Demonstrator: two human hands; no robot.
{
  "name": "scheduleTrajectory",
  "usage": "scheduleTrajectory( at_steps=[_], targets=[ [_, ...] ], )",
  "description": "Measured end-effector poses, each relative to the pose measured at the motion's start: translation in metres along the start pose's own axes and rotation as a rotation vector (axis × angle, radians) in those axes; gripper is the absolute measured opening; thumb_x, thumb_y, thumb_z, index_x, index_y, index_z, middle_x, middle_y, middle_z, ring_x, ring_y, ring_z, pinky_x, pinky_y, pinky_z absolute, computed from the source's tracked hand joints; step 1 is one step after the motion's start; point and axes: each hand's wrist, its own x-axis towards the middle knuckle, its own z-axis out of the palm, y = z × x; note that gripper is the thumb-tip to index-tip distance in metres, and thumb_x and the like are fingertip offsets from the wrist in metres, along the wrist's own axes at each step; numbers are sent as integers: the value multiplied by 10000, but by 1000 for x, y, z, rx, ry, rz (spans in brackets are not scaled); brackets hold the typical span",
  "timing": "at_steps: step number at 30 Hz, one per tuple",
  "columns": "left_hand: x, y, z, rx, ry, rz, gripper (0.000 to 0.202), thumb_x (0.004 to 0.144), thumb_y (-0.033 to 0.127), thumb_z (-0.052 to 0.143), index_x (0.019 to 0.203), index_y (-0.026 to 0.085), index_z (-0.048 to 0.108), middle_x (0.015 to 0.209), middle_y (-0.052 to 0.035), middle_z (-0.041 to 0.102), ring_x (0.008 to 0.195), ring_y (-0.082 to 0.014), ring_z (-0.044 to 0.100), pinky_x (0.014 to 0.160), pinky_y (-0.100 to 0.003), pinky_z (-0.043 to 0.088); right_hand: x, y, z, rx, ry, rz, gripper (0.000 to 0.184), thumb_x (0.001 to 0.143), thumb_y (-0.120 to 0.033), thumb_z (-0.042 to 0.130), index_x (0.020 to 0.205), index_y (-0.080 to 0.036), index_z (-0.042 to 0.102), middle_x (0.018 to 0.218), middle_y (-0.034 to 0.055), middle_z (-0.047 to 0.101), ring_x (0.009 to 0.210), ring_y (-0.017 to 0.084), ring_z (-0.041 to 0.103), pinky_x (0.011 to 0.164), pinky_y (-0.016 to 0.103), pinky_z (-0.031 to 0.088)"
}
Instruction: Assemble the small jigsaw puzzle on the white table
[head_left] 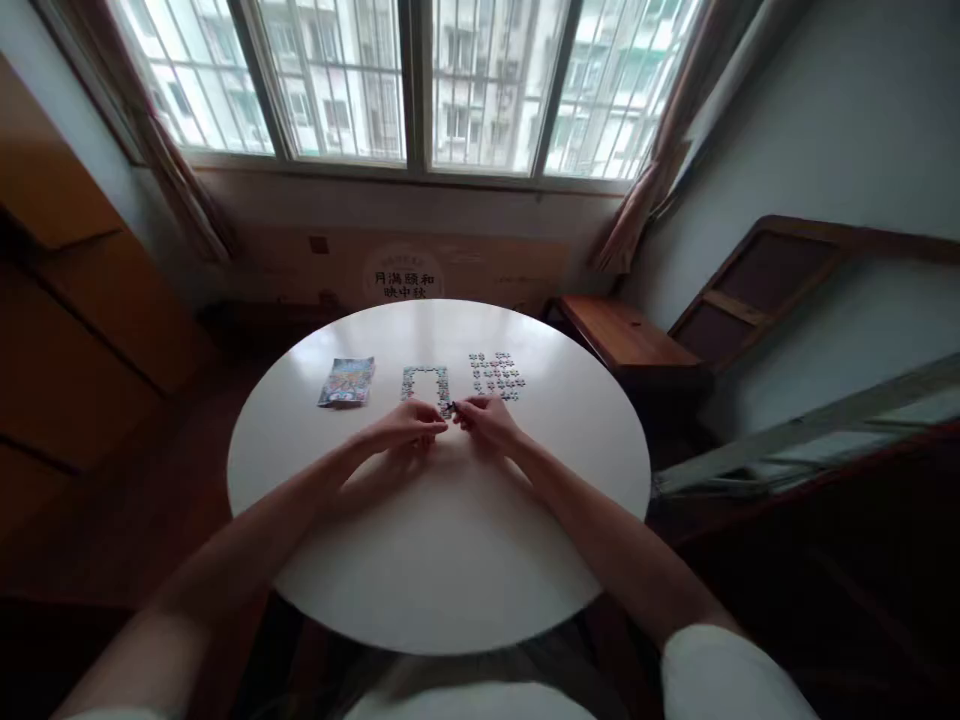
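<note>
On the white desk (420, 560) lie a picture sheet (347, 382), then a jigsaw border (425, 369), joined where visible but unfilled inside, the left hand (409, 426) at its near edge, grip unclear, the right hand (486, 416) pinching a dark piece (451, 407), and rows of loose pieces (491, 387) left unplaced.

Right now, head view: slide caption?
Left hand and right hand at jigsaw border on white table, loose pieces alongside.
</note>
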Motion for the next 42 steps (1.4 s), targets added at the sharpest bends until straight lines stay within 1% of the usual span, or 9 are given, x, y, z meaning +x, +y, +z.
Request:
scheduleTrajectory(
  at_steps=[3,5,8,14,21,26,28,33,42],
  targets=[
    [-3,11,4,-42,55,-29,408,775,507,730,840,105,704,596,-9,627,514,-97,590,477,-190,439,-1,-1,-1,-37,-18,-19,422,662,-548,737,654,-130,679,598,43,666,498,87,529,500,225,417],
    [-5,17,5,-74,81,-23,415,767,505,739,869,104,707,591,-2,617,516,-99,590,466,-189,436,-2,-2,-2,-70,-35,-38,421,682,-552,724,657,-134,679,591,39,661,496,87,523,494,223,407],
    [-3,20,4,-117,70,-11,421,741,498,762,859,99,701,588,-4,615,507,-102,589,445,-189,428,-2,-3,-3,-132,-64,-79,425,713,-560,701,662,-139,678,589,35,655,497,88,518,483,218,388],
    [3,14,1,-179,70,-12,398,733,475,768,838,97,700,601,-19,631,516,-108,604,437,-186,425,-1,-5,-7,-280,-117,-157,429,763,-557,663,677,-137,680,604,39,661,521,98,539,511,220,409],
    [5,12,-4,-210,120,-45,342,725,428,764,798,98,706,604,-23,630,520,-118,608,450,-201,442,1,0,-8,-341,-119,-213,373,782,-493,674,800,-123,719,651,46,679,566,116,574,556,231,446],
    [5,9,-4,-197,126,-36,329,761,426,740,814,102,719,629,-26,631,540,-117,612,487,-214,472,3,8,-10,-484,-44,-356,262,815,-381,659,852,-134,737,631,20,656,562,105,542,554,222,405],
    [5,8,-3,-187,122,-34,326,770,425,733,825,104,724,636,-26,633,544,-119,617,496,-219,479,3,9,-11,-508,-33,-397,228,819,-345,654,865,-139,742,618,9,642,552,98,519,544,218,383],
    [6,8,-2,-166,119,-41,299,776,407,726,821,111,725,642,-29,637,547,-123,622,492,-217,476,2,7,-13,-508,-25,-430,192,812,-304,648,827,-138,743,595,4,619,546,95,496,528,215,357],
    [8,7,-1,-174,118,-31,323,768,432,727,807,111,712,631,-26,630,547,-123,618,492,-219,477,1,10,-13,-528,-46,-436,176,809,-280,648,842,-134,740,586,-11,595,532,83,465,531,210,347]
  ],
)
